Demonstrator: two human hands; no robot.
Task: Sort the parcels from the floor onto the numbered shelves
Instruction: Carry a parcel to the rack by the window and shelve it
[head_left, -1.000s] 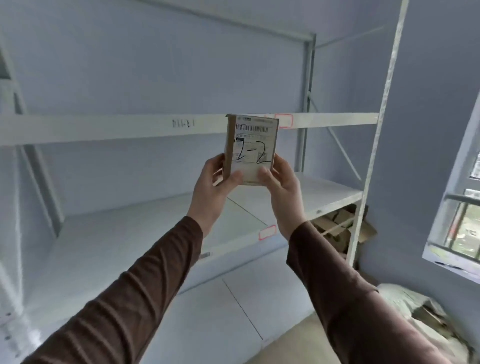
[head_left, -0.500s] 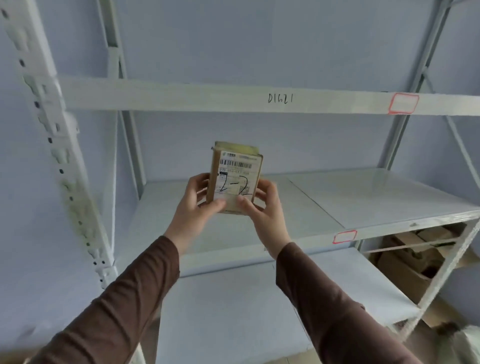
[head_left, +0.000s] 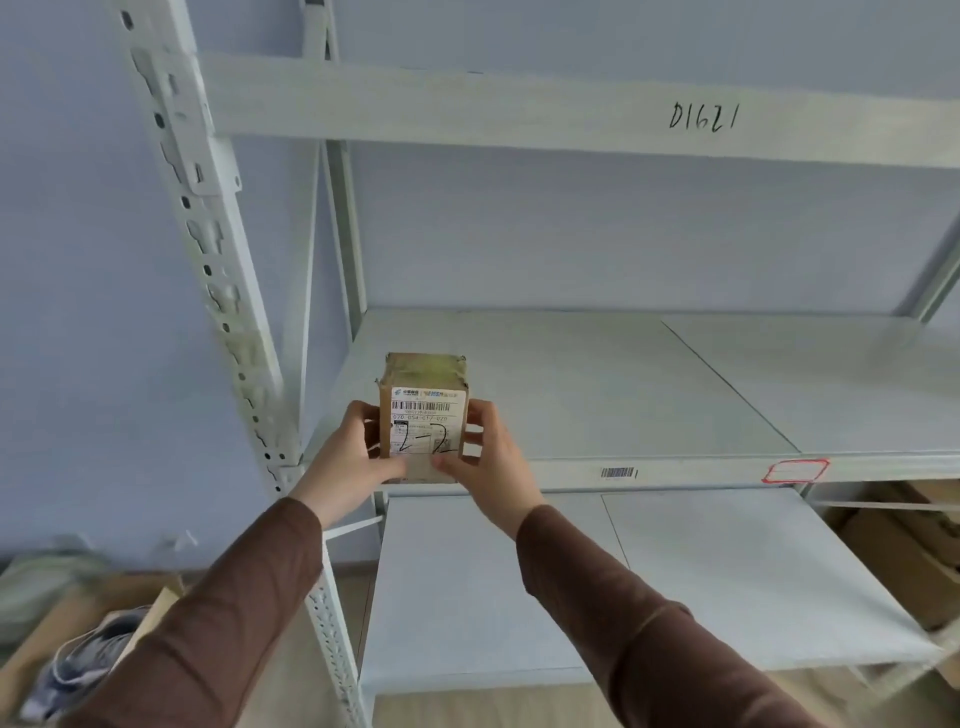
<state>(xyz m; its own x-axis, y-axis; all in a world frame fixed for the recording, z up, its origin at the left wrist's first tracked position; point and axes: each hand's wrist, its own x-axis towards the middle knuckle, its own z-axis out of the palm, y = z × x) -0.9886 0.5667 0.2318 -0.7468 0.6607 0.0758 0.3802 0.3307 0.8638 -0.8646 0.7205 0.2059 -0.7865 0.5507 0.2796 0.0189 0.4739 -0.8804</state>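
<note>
Parcel: one brown box (head_left: 422, 415), marked "2-2", upright at the front left edge of the middle shelf (head_left: 597, 384).
Hands: two; left hand (head_left: 348, 462) and right hand (head_left: 488, 457) hold its sides, fingers curled round it.
Shelves: three levels visible; top beam (head_left: 519, 111) reads "D1621".
Floor boxes: blurred, count unclear.

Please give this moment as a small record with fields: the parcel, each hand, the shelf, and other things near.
parcel: small brown box, label marked "2-2", upright at the left front of the middle shelf
left hand: grips the parcel's left side
right hand: grips its right side
contact with the shelf: cannot tell
upper beam: handwritten "D1621"
shelf front: barcode sticker, red-outlined tag
</note>
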